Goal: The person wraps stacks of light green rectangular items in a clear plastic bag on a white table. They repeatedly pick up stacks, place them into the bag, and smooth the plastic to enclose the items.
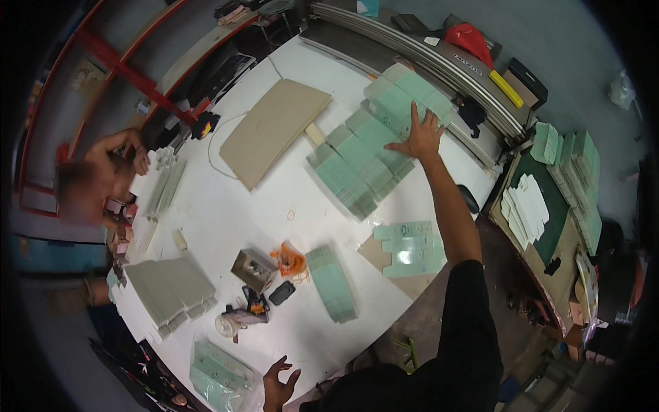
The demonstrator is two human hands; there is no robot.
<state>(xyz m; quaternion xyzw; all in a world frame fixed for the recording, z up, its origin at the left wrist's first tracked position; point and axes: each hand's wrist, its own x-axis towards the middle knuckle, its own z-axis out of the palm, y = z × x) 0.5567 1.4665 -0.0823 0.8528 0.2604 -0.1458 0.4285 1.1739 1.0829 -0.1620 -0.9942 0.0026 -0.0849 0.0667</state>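
On the green carton stacks (371, 147), right hand (422, 137) lies spread flat.

We note a white table (226, 213). Far side: pale mint-green flat cartons (371, 147) under our right hand (420, 139); black sleeve (470, 329). Tan cardboard sheet (274, 127) left of them. Near left: grey-green flat stack (170, 288). Centre: orange bag (290, 259). Far right: red bag (470, 38), yellow bar (505, 88).
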